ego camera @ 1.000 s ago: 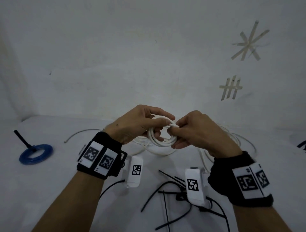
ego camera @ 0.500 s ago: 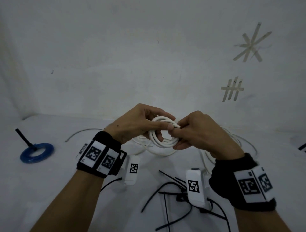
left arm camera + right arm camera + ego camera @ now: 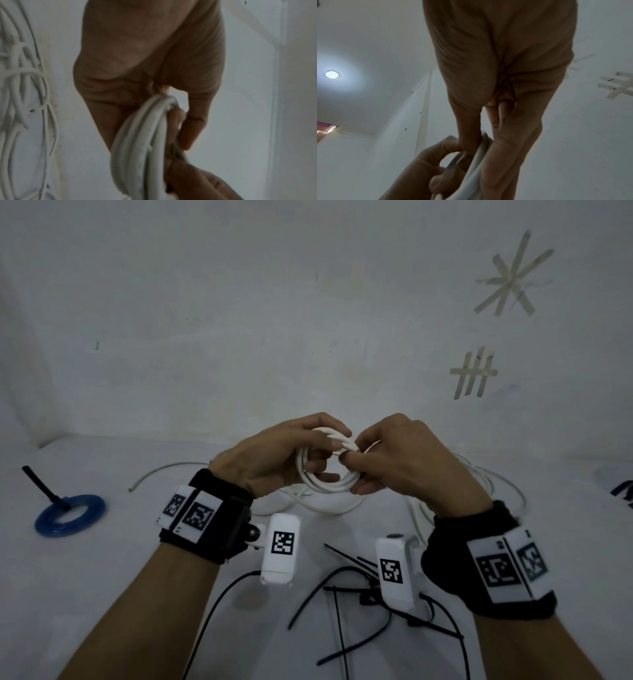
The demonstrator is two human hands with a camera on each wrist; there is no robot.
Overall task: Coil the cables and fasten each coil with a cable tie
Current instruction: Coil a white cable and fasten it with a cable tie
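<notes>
A person is holding a small white cable coil up in front of their chest, above a white table. The left hand is grasping the coil's left side, fingers curled through its centre and thumb over the top. The right hand is pinching the strands on the coil's right side, where the cable's loose length is trailing off towards more white cable lying on the table behind.

The coil is not yet tied. Several black cable ties are lying scattered on the table just below the wrists. Far to the left, a blue coil is sitting already fastened with a black tie.

To do this step well, the left hand should probably be keeping the loops stacked and even while the right hand is feeding each new turn in snugly. Slackening either grasp is likely to let the springy loops fan apart before a tie goes on.
</notes>
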